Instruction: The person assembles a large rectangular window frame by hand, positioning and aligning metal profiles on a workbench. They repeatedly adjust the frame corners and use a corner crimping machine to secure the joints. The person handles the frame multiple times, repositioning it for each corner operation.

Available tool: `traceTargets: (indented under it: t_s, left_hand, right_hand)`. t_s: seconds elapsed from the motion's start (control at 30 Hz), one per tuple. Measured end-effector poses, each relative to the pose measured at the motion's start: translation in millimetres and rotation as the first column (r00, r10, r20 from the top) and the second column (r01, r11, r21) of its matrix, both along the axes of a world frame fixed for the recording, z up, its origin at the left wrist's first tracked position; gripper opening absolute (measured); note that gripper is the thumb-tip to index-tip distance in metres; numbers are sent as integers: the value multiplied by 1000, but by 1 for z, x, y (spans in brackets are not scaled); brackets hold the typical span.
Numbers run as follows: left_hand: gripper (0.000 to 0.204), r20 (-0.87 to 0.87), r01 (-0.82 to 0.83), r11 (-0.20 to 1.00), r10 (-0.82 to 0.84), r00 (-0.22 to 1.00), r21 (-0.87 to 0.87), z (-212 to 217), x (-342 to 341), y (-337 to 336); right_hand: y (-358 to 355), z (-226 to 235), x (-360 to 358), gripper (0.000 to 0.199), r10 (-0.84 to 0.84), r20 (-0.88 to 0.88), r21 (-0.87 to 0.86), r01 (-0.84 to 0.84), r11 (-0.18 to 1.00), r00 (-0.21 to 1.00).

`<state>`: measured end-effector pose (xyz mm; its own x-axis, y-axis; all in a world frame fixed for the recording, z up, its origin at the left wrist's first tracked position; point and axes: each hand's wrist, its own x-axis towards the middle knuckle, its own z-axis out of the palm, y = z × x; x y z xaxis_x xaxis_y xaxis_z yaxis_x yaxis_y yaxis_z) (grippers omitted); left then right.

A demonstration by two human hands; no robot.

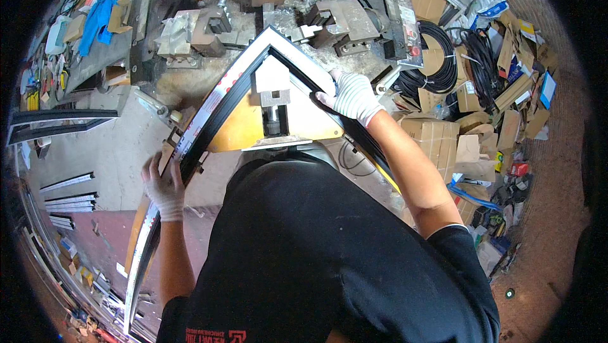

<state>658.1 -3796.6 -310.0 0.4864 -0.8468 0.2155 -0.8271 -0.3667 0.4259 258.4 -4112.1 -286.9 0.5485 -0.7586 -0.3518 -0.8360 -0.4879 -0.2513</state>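
Observation:
Two long black-and-silver frame profiles meet in a mitred corner [271, 34] on a metal press machine [272, 99] with a yellow-orange table. My left hand [163, 184], in a white knit glove, grips the left profile [209, 105] low on its length. Gloved the same way, my right hand [351, 96] holds the right profile [304, 70] just below the corner. Both profiles run back toward me on either side of my black shirt. The machine's grey clamp blocks [202, 29] sit just beyond the corner.
Cardboard boxes [437, 134] and coils of black cable [437, 64] are piled at the right. More profile offcuts [66, 200] lie on the floor at the left. A bench with a blue cloth [104, 7] and small tools stands at the upper left.

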Motion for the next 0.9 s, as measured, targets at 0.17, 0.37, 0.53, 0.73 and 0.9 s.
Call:
traceTargets:
  t_s: [0.17, 0.37, 0.53, 0.73, 0.9]
  left_hand:
    - [57, 95, -59, 974, 39, 995, 219, -19, 45, 104]
    - [62, 172, -83, 953, 33, 984, 291, -23, 80, 156]
    - [61, 139, -79, 957, 41, 989, 279, -23, 81, 156]
    - [62, 159, -64, 971, 27, 987, 231, -12, 80, 159]
    - [65, 168, -70, 981, 39, 985, 179, 12, 76, 160]
  right_hand:
    - [0, -1, 1, 74, 19, -47, -32, -21, 999, 999]
    - [4, 2, 2, 75, 15, -101, -74, -23, 997, 995]
    - [10, 7, 5, 73, -57, -153, -63, 48, 997, 987]
    - [19, 26, 0, 74, -91, -68, -108, 83, 991, 994]
    - [27, 51, -4, 71, -130, 28, -121, 133, 984, 991]
